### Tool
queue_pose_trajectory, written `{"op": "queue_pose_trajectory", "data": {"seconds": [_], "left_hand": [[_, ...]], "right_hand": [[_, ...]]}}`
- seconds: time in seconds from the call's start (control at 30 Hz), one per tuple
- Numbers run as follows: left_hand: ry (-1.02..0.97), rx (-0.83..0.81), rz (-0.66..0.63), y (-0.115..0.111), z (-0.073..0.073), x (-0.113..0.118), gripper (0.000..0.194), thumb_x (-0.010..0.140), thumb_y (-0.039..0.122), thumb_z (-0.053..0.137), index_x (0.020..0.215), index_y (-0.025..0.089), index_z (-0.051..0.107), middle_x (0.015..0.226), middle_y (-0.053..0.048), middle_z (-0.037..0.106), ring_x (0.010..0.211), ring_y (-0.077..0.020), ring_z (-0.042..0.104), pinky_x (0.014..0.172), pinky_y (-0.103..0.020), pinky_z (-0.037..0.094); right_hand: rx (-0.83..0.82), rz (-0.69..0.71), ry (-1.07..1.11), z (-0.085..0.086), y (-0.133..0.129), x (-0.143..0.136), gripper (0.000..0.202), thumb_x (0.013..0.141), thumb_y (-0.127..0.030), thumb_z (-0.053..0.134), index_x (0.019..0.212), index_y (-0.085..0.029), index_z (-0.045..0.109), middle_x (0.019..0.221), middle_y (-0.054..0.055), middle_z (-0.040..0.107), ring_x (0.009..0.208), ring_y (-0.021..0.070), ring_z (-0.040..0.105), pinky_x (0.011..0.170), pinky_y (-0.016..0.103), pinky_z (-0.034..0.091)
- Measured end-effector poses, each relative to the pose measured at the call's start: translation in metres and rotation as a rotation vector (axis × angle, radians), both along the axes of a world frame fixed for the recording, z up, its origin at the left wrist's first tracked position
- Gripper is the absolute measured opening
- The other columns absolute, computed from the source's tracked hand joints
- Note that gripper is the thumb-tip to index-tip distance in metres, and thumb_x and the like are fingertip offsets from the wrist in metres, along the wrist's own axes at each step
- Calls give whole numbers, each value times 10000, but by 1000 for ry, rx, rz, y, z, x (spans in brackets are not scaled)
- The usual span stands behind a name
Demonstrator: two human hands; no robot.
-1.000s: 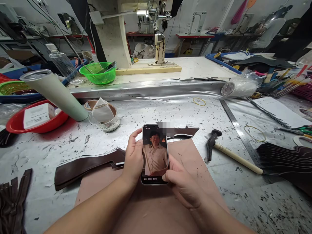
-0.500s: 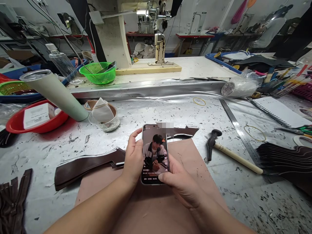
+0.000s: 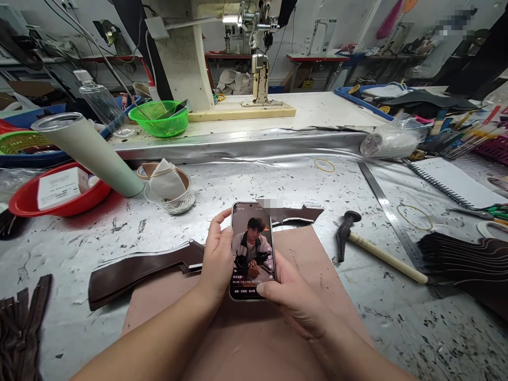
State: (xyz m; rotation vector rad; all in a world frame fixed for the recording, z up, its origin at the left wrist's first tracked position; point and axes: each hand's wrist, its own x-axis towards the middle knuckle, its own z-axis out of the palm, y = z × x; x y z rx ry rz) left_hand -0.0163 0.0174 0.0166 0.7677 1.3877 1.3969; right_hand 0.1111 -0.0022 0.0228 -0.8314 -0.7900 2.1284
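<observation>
A smartphone (image 3: 253, 254) is held upright between my two hands, its lit screen showing a video of a person with captions underneath. My left hand (image 3: 218, 254) is closed along its left edge. On the lower right, my right hand (image 3: 291, 291) grips it, the thumb resting at the screen's bottom corner. Below lies a pinkish-brown sheet (image 3: 238, 344). Dark brown leather pieces (image 3: 143, 272) lie behind my left wrist, and another dark leather piece (image 3: 304, 214) sits behind the phone, partly hidden by it.
Right of the sheet are a wooden-handled hammer (image 3: 384, 256), a steel ruler (image 3: 391, 214) and stacked dark leather strips (image 3: 464, 264). On the left stand a tumbler (image 3: 91, 156), a red basin (image 3: 24, 198) and a cord roll (image 3: 174, 203). A sewing machine (image 3: 182, 69) stands behind.
The picture on the phone's screen has changed a little: the person shown has shifted pose. My hands and the things on the table stay where they were.
</observation>
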Motion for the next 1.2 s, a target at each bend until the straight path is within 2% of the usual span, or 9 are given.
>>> {"op": "queue_pose_trajectory", "data": {"seconds": [0.17,0.43,0.73,0.9,1.2], "left_hand": [[26,-3,5,0,0,-1,374,834,349,472,1201,275,471,828,9,664,660,-150,635,669,-286,519],[8,6,-3,0,0,0,396,828,356,484,1212,262,462,828,4,658,658,-150,629,611,-258,503],[54,-9,9,-2,7,1,343,823,312,472,1159,249,496,587,60,552,489,-84,484,455,-156,396],[37,-10,7,-1,8,2,332,817,306,470,1143,250,496,575,61,541,473,-79,452,440,-149,379],[52,-11,7,-1,6,1,317,828,310,459,1138,258,493,588,57,548,499,-84,460,465,-152,403]], "right_hand": [[11,0,-11,1,1,0,629,578,-114,646,1183,-229,514,1039,30,654,998,242,583,924,411,383],[2,4,-11,3,0,0,597,582,-114,644,1155,-224,518,1019,26,659,984,236,588,911,400,390],[27,-6,-66,1,-1,0,522,577,-120,631,1085,-191,531,1026,40,648,979,229,548,842,349,399],[25,-10,-74,0,0,0,495,585,-112,631,1065,-191,537,940,20,648,932,207,542,817,331,399],[19,-8,-55,3,-1,0,495,590,-116,634,1070,-193,537,915,14,645,895,189,541,786,306,402]]}}
